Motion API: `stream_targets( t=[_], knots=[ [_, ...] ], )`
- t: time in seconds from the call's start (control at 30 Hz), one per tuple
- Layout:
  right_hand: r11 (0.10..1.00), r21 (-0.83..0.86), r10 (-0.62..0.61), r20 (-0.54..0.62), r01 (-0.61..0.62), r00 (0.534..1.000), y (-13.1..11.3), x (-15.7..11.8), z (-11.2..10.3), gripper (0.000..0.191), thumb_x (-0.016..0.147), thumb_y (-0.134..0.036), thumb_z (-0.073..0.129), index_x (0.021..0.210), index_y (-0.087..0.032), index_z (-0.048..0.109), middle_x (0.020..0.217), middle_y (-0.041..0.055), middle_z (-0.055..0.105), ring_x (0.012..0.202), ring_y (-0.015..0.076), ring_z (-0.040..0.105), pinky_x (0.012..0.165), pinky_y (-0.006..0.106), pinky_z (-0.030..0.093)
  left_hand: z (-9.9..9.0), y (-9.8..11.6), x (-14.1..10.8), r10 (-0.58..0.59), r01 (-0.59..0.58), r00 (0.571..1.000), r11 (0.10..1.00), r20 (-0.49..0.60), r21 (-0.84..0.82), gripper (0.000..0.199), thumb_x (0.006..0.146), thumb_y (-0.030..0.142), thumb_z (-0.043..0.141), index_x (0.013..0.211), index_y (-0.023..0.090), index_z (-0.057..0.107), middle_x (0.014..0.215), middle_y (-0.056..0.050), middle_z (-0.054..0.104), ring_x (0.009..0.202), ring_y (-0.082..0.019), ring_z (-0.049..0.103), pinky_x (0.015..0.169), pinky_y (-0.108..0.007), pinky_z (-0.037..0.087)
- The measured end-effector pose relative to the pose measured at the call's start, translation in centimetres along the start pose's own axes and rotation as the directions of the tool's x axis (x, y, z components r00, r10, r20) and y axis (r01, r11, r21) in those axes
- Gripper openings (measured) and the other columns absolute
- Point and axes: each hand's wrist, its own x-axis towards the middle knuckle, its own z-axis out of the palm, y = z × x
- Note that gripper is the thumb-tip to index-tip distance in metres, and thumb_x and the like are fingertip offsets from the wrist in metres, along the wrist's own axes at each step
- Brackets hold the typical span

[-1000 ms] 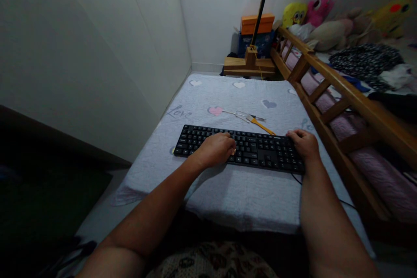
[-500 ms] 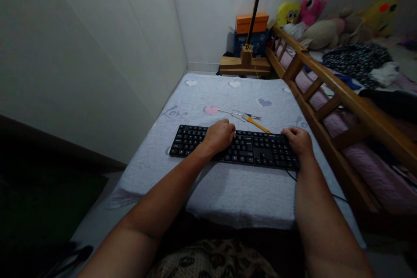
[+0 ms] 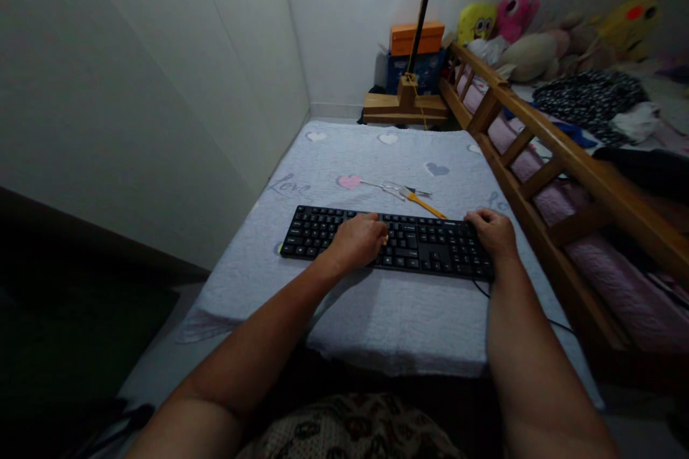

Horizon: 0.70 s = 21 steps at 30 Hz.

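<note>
A black keyboard (image 3: pixel 406 240) lies crosswise on the cloth-covered table, its cable leaving near the right end. My left hand (image 3: pixel 359 238) is closed over the middle keys. A small pale tip shows at its fingers, too small to name. My right hand (image 3: pixel 492 231) is wrapped round the keyboard's right end, thumb at the upper corner. Just beyond the keyboard lies a brush with a yellow handle (image 3: pixel 425 204). Beside it are thin metal tools (image 3: pixel 388 188), which overlap and are hard to tell apart.
A pale cloth with hearts (image 3: pixel 344 150) covers the table. Along the right runs a wooden bed rail (image 3: pixel 560 165), with plush toys (image 3: pixel 476 21) and clothes behind it. Against the far wall stand a wooden stand with a pole (image 3: pixel 406 104) and an orange box (image 3: pixel 417 37). A pale panel rises at left.
My left hand has slid a little toward me over the keys, from the upper rows to the middle and lower rows. My right hand and the keyboard have stayed in place.
</note>
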Motion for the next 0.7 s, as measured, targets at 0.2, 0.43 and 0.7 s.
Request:
stream_targets(
  t=[0.2, 0.43, 0.7],
  knots=[
    [1.0, 0.004, 0.017, 0.009, -0.017, 1.0, -0.2, -0.1, 0.0, 0.033, 0.066, -0.053, 0.058, 0.059, -0.022, 0.065, 0.059, 0.0033, 0.062, 0.065, 0.0211, 0.056, 0.065, 0.034, 0.04, 0.5, 0.7, -1.9, 0.025, -0.025, 0.999, 0.999, 0.02, -0.021, 0.028, 0.1, 0.026, 0.049, 0.091, 0.018, 0.075, 0.102, -0.008, 0.069, 0.096, -0.022, 0.064, 0.084, -0.032, 0.051],
    [0.999, 0.012, 0.031, 0.024, -0.031, 0.999, -0.1, -0.1, 0.0, 0.034, 0.066, -0.054, 0.059, 0.061, -0.021, 0.066, 0.06, 0.0029, 0.062, 0.066, 0.0214, 0.055, 0.066, 0.034, 0.04, 0.7, 0.8, -3.3, 0.069, -0.068, 0.997, 0.996, 0.027, -0.05, 0.027, 0.099, 0.024, 0.049, 0.094, 0.019, 0.075, 0.101, -0.007, 0.069, 0.097, -0.021, 0.064, 0.084, -0.031, 0.05],
    [1.0, 0.014, 0.026, 0.004, -0.026, 1.0, 0.0, -0.1, 0.0, 0.034, 0.066, -0.054, 0.058, 0.06, -0.021, 0.065, 0.062, 0.0035, 0.064, 0.068, 0.0218, 0.057, 0.067, 0.034, 0.041, -0.4, 0.8, -3.1, 0.099, -0.09, 0.992, 0.99, 0.078, -0.109, 0.023, 0.097, 0.021, 0.054, 0.094, 0.019, 0.076, 0.101, -0.007, 0.07, 0.096, -0.02, 0.066, 0.084, -0.029, 0.05]
  ],
)
